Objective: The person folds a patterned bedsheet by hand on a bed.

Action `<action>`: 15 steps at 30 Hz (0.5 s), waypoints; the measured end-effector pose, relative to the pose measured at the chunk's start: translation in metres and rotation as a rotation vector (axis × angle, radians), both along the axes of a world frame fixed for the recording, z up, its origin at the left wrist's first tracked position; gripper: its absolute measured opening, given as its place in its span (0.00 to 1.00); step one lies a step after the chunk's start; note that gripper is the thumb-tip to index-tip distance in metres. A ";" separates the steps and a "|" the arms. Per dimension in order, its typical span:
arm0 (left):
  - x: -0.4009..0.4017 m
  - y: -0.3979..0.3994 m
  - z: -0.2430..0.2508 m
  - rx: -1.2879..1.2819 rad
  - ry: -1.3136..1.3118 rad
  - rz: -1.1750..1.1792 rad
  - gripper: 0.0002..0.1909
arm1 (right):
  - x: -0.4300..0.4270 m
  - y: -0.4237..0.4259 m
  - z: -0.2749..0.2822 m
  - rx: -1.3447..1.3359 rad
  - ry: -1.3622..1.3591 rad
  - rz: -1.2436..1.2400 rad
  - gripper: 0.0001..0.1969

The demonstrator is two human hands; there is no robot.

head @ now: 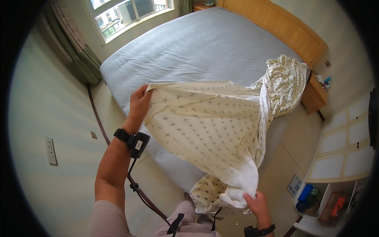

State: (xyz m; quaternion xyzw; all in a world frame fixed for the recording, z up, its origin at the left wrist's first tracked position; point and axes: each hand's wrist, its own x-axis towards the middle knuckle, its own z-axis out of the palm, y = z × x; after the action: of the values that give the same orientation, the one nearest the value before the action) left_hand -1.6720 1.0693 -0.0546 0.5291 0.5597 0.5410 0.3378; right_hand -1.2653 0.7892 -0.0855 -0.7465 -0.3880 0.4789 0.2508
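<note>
A cream fabric cover with a grey star-like print (201, 121) is stretched between my two hands above the bed. My left hand (139, 102) grips its upper left corner, the thumb pressed on the cloth. Low on the right, my right hand (257, 204) pinches a white part of the same fabric. Bunched folds of the cover lie on the bed near the headboard, and another part hangs down beside my legs. Underneath is a mattress with a pale grey-blue sheet (189, 50), partly hidden by the cloth.
A wooden headboard (284, 23) stands at the far right, with a wooden nightstand (315, 91) beside it. The window (127, 17) and green curtain (83, 59) are at upper left. On the right is a white cabinet (334, 148) with open shelves. A cable (145, 201) runs from my left wrist device.
</note>
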 end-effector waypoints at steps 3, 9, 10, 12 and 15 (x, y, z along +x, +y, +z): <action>0.032 -0.050 0.101 -0.099 0.182 -0.116 0.10 | -0.028 0.002 0.047 0.009 -0.499 0.561 0.17; 0.130 -0.159 0.133 -0.408 0.298 -0.845 0.12 | -0.018 -0.022 0.100 0.513 0.096 0.076 0.24; 0.150 -0.172 0.131 -0.451 0.238 -0.917 0.13 | -0.018 -0.016 0.108 0.624 0.181 0.104 0.27; 0.180 -0.197 0.128 -0.511 0.177 -0.971 0.13 | -0.031 -0.006 0.119 0.736 0.347 0.246 0.33; 0.227 -0.214 0.118 -0.394 0.577 -1.135 0.13 | -0.018 -0.010 0.121 0.596 0.193 0.384 0.23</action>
State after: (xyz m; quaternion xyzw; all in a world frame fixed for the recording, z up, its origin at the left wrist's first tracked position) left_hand -1.4447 0.8558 0.0637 0.7937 0.3504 0.0035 0.4972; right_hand -1.2836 0.7795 0.0357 -0.5056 -0.6179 0.4516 0.3983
